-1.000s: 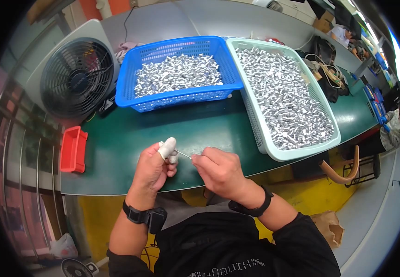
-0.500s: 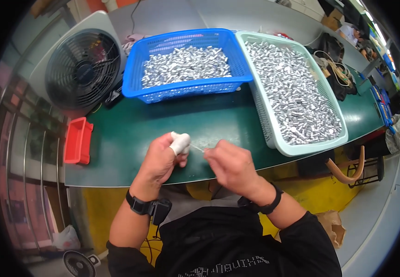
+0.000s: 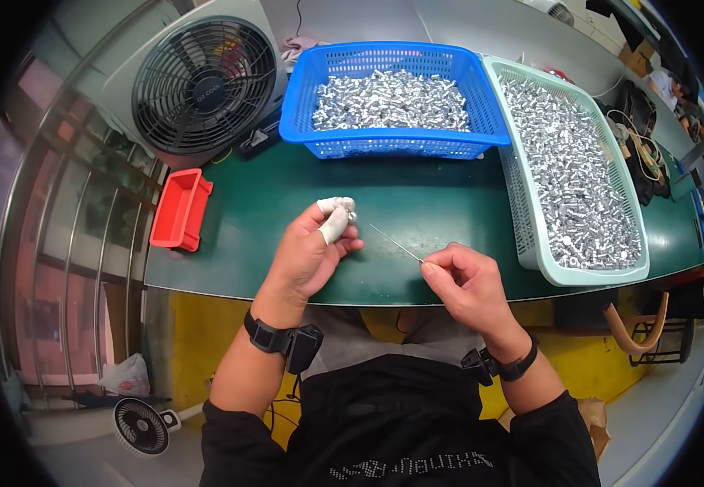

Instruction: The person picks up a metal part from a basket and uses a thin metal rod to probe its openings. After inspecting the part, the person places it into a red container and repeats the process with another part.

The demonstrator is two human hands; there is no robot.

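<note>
Left hand: left hand (image 3: 311, 253) was at frame centre, slightly left, fingers partly curled; thumb and index tips close together on a small silvery piece (image 3: 352, 215), mostly covered by the fingers.
Finger covers: white finger covers (image 3: 334, 226) sat on the left thumb and index.
Right hand: right hand (image 3: 475, 290) was right of centre, thumb and index pinched narrow on one end of a thin metal rod (image 3: 397, 243).
Rod: ran slantwise to the upper left, free tip near the left fingertips but apart from them.
Silvery piece: centre of frame, at the left fingertips, above the table.
Table: green table (image 3: 263, 183) spanned the middle of the frame, both hands over its near part.
Blue basket: blue basket (image 3: 397, 140) stood upper centre, with a heap of metal pieces (image 3: 393, 99) inside.
Pale green basket: pale green basket (image 3: 600, 277) stood upper right, just beside the blue one, with more such pieces inside.
Red bin: red bin (image 3: 180, 207) was left of centre, near the table's left end.
Fans: large fan (image 3: 206, 91) upper left; small white fan (image 3: 142, 428) lower left.
Wrists: black wrist straps (image 3: 269, 331) on both.
Lower left: plastic bag (image 3: 127, 376) beside the yellow floor (image 3: 210, 341).
Right side: tan armrest (image 3: 640, 331) below the table edge.
</note>
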